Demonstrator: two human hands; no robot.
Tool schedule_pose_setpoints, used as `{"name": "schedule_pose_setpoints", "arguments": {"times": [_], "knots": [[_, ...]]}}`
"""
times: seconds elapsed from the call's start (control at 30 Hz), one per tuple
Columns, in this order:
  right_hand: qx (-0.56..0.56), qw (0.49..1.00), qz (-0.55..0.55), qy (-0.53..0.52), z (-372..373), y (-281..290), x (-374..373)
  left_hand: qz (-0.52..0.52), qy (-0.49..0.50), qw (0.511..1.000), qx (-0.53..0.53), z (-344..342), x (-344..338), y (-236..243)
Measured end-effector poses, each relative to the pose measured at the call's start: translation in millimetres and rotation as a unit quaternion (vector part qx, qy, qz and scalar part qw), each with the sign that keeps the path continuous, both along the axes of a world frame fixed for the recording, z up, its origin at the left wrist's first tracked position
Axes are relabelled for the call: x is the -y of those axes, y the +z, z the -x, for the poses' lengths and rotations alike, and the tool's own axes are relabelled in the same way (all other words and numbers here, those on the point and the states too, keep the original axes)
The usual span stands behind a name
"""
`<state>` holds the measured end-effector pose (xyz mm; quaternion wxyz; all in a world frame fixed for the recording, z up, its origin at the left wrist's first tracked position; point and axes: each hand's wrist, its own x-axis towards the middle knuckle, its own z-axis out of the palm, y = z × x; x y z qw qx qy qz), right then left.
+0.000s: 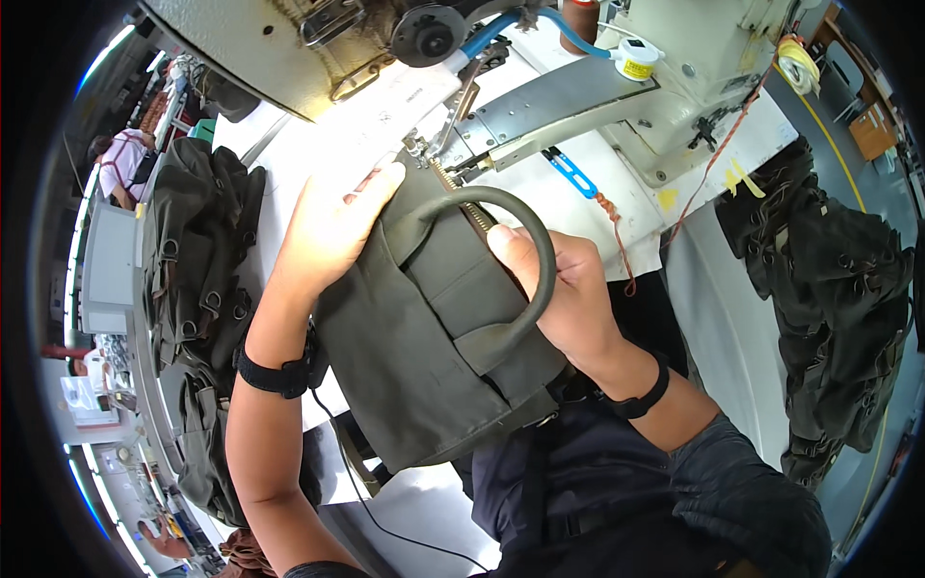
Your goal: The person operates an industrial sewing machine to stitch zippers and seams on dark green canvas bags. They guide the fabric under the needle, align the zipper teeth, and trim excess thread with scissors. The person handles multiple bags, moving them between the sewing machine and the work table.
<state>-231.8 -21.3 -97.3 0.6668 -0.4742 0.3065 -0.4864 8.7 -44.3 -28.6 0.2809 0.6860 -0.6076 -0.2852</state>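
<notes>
An olive-green fabric bag (405,356) with a looped handle (533,299) lies tilted at the sewing machine (487,135), its brass zipper (467,207) running to the presser foot (421,150). My left hand (337,222) is closed on the bag's upper left edge, fingertips just left of the foot. My right hand (568,289) grips the bag beside the zipper at the handle's right side, thumb on the zipper edge. A blue thread snipper (568,173) with braided cord lies right of the needle area.
Piles of dark green bags (188,250) flank me at left and right (838,318). A brown thread cone (580,24) stands behind the machine arm. A black cable (361,501) hangs below the bag. A co-worker (125,169) is at far left, another person (164,539) at lower left.
</notes>
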Motion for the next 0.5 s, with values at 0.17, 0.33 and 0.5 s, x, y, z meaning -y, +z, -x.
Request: {"name": "schedule_pose_setpoints", "arguments": {"times": [0.17, 0.33, 0.5], "knots": [[-0.022, 0.999, 0.021, 0.029, 5.8, 5.6, -2.3, 0.010, -0.009, 1.000, -0.016, -4.1, -0.8, -2.5], [-0.020, 0.999, 0.020, 0.045, 5.0, 7.1, -1.8, 0.015, -0.008, 1.000, -0.007, 2.8, -0.5, 3.8], [-0.013, 0.998, -0.007, 0.057, 2.0, 4.8, 0.2, 0.077, -0.045, 0.996, -0.007, -0.4, 0.6, -0.7]]}}
